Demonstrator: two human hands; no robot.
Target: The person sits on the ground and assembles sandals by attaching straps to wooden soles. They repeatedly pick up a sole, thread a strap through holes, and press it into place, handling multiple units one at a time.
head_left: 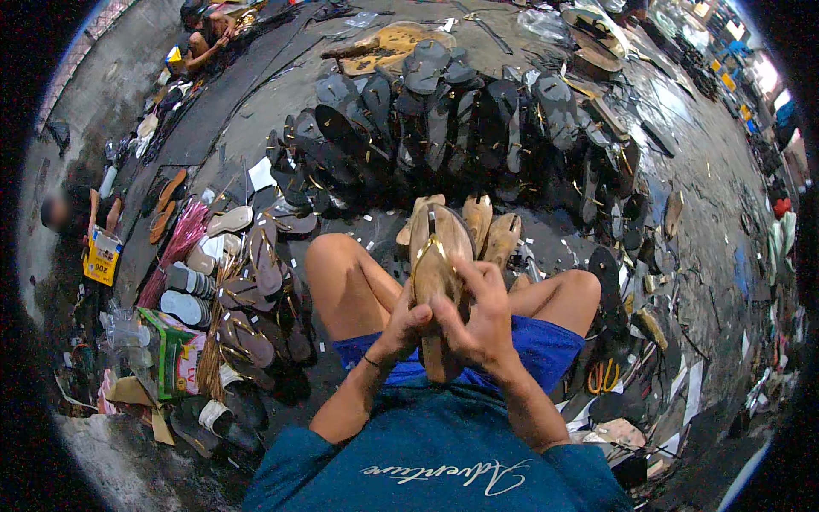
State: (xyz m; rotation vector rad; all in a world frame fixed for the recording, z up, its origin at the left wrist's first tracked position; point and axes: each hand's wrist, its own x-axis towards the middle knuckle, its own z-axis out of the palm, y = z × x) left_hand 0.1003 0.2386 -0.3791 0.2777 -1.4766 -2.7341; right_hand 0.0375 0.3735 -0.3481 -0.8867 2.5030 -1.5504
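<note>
A wooden shoe last (pixel 437 277) with a dark sandal sole behind it stands toe up between my knees. Across its front runs a thin gold strap (pixel 425 249). My left hand (pixel 399 328) is closed round the last's left side, thumb toward the front. On the other side my right hand (pixel 482 320) grips the last, its thumb on the wood and its fingers bent over the right edge near the strap. Just beyond stand more wooden lasts (pixel 502 236), partly hidden by the one I hold.
Rows of dark sandals (pixel 439 128) curve ahead of me. Brown sandals with gold straps (pixel 247 341) lie at my left, beside a green bag (pixel 175 354) and bundles of pink strands (pixel 182 243). Scraps and a yellow-handled item (pixel 603 375) lie right. Another person (pixel 203 43) sits far left.
</note>
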